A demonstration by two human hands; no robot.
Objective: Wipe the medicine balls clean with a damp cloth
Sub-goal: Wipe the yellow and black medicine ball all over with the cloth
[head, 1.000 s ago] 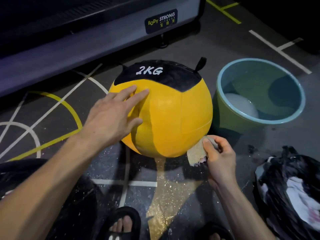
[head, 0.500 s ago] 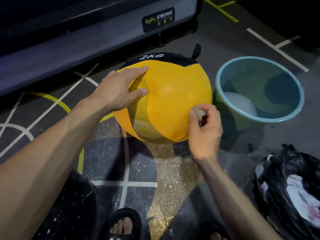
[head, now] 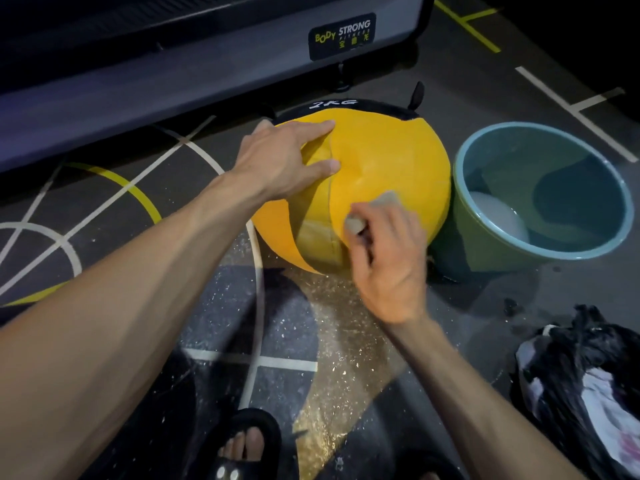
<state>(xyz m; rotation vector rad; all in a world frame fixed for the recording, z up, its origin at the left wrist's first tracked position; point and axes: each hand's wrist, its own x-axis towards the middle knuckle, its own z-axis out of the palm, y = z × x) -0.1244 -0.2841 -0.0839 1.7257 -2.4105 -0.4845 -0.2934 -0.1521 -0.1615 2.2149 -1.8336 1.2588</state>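
Ball (head: 388, 161), yellow with a black "2KG" cap, sits on the floor at frame centre, touching the green bucket (head: 485, 244) on its right. It has rolled further back. The left hand (head: 287, 157) lies flat on its upper left; the right hand (head: 388, 258) has climbed the front face, clenched round the cloth (head: 384, 199).

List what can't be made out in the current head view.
- Beige cloth: mostly hidden inside the right hand; dampness unclear.
- Yellow and black medicine ball: far side and underside face away.
- Teal plastic bucket: pale object in the water unidentifiable.
- Black bag: cut off by the right edge.
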